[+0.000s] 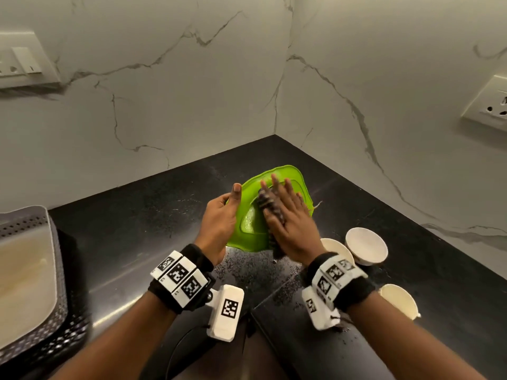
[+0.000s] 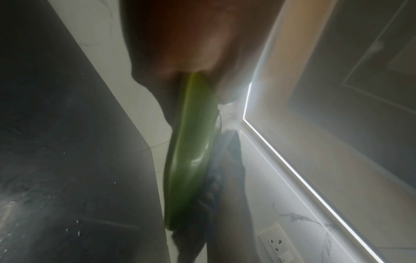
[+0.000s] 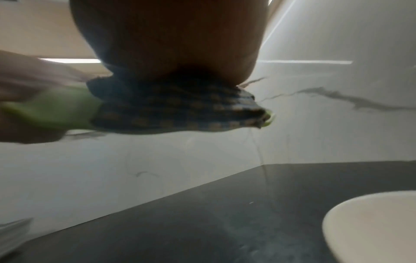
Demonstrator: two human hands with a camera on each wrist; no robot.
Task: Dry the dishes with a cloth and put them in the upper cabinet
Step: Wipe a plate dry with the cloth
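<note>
A bright green square plate (image 1: 292, 175) is held tilted above the black counter. My left hand (image 1: 220, 216) grips its left edge, thumb on the front face. My right hand (image 1: 292, 222) lies flat on the plate's face, straight fingers pressing a dark checked cloth (image 1: 267, 200) against it. In the left wrist view the plate (image 2: 191, 151) shows edge-on, with the cloth (image 2: 209, 204) along its right side. In the right wrist view the cloth (image 3: 175, 108) bunches under my palm and covers part of the plate (image 3: 56, 108).
Three white bowls stand on the counter (image 1: 137, 215) to the right: one (image 1: 366, 244), one (image 1: 336, 248) partly behind my right wrist, one (image 1: 399, 300) nearer me. A grey perforated dish rack (image 1: 57, 270) sits at the left edge. Marble walls meet in a corner behind.
</note>
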